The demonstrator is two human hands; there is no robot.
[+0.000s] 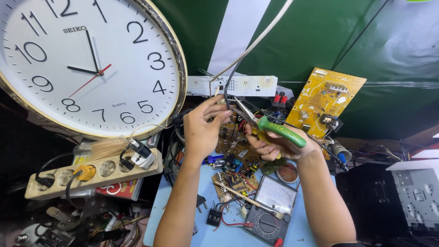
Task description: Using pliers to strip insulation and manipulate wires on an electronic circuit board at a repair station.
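My right hand (279, 144) grips pliers with green and yellow handles (279, 130); their thin metal jaws point up and left toward a black wire (227, 89). My left hand (203, 126) pinches that wire near the jaws, fingers closed on it. Both hands hover over a brown circuit board (235, 146) that lies tilted on a light blue table (164, 206). A white cable (256, 41) runs up and right from the wire.
A large white wall clock (87, 64) leans at left above a beige power strip (91, 174) with plugs. An analog multimeter (272, 208), a yellow circuit board (327, 98), a white LED strip (247, 85) and a grey metal chassis (418, 192) surround the work spot.
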